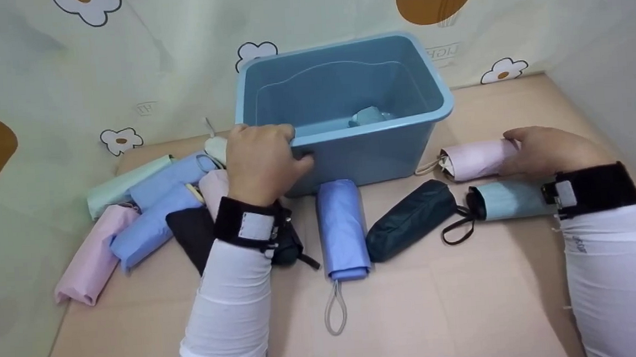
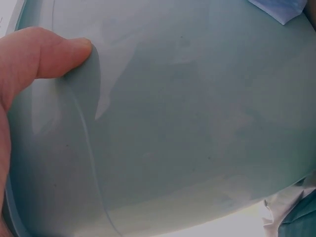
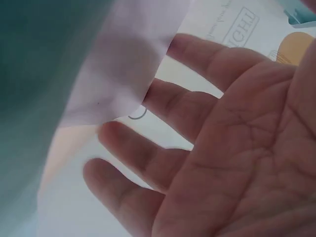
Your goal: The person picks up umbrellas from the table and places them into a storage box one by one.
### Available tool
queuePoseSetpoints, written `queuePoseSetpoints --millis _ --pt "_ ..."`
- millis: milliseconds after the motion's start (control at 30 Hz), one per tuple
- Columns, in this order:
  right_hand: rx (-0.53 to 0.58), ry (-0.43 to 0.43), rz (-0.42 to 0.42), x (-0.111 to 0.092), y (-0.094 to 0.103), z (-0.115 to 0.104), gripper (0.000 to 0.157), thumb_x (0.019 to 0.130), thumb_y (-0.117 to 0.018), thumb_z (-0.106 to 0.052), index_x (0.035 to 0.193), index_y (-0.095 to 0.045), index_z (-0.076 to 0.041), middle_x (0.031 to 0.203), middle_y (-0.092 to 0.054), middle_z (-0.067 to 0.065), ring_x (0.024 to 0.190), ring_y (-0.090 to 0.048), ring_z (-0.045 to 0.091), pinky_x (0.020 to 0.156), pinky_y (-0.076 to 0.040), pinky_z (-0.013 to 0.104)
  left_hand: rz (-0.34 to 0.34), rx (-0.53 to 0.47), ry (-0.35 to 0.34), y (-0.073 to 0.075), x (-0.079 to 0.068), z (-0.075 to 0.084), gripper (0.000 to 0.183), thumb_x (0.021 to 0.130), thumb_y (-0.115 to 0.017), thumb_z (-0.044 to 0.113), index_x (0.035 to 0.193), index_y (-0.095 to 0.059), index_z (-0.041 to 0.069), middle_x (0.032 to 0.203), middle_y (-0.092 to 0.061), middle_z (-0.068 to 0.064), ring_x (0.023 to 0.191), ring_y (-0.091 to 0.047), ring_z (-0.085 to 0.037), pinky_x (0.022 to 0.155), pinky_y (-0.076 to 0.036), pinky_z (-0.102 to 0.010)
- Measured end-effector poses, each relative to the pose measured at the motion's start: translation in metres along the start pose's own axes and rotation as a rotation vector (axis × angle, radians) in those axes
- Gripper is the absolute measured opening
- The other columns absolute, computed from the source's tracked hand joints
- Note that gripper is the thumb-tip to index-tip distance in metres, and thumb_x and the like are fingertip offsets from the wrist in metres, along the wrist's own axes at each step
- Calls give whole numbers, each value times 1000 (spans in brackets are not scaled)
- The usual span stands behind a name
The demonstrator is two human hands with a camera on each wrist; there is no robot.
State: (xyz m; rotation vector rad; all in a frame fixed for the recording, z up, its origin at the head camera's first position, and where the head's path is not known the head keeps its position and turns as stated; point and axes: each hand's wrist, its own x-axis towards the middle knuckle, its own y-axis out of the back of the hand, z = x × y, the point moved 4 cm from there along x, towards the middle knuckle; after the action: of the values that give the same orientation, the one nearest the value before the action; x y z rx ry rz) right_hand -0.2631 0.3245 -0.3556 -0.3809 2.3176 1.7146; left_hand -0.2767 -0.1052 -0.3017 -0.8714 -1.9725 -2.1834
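Note:
My left hand (image 1: 262,162) grips the front left corner of a blue plastic bin (image 1: 366,156), its thumb against the outer wall in the left wrist view. A light blue bundle (image 1: 368,116) lies inside, mostly hidden. On the right, my right hand (image 1: 553,150) is over the end of a folded pale pink umbrella (image 1: 482,158). In the right wrist view, its fingers are spread and the fingertips touch the pink fabric (image 3: 123,64). A folded light teal umbrella (image 1: 515,199) lies just nearer, partly under the right wrist.
A folded blue umbrella (image 1: 343,229) and a dark green umbrella (image 1: 411,219) lie before the bin. Several more folded umbrellas, including a pink one (image 1: 96,255) and a mint one (image 1: 128,184), cluster at left. A patterned sheet (image 1: 178,54) hangs behind.

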Motion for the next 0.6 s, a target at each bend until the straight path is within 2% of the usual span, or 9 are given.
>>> queuePoseSetpoints --millis 133,333,500,600 --pt "-32 1 -6 0 1 1 88 92 -74 -44 154 -41 7 142 -52 41 116 -54 50 104 -40 73 14 -3 -9 0 0 -1 51 78 -80 46 62 -42 16 55 -49 -1 58 -57 -30 72 -45 -49" --pt "-47 -32 -31 -1 4 4 90 87 -77 -47 154 -44 4 139 -45 46 113 -49 53 97 -42 74 24 -11 -5 0 1 -2 52 78 -81 46 61 -42 16 55 -48 -1 58 -56 -30 72 -45 -49" --pt "-50 -33 -24 -2 2 5 76 86 -77 -39 145 -55 4 134 -54 43 111 -51 50 94 -45 68 4 -8 -3 0 1 0 50 80 -80 48 62 -46 16 56 -52 -1 59 -58 -29 72 -45 -48" --pt "-75 -23 -14 -2 1 4 70 86 -77 -37 140 -59 4 128 -54 40 108 -51 48 91 -46 66 -6 5 4 0 1 0 50 80 -81 50 63 -48 16 57 -54 -2 60 -59 -29 72 -45 -47"
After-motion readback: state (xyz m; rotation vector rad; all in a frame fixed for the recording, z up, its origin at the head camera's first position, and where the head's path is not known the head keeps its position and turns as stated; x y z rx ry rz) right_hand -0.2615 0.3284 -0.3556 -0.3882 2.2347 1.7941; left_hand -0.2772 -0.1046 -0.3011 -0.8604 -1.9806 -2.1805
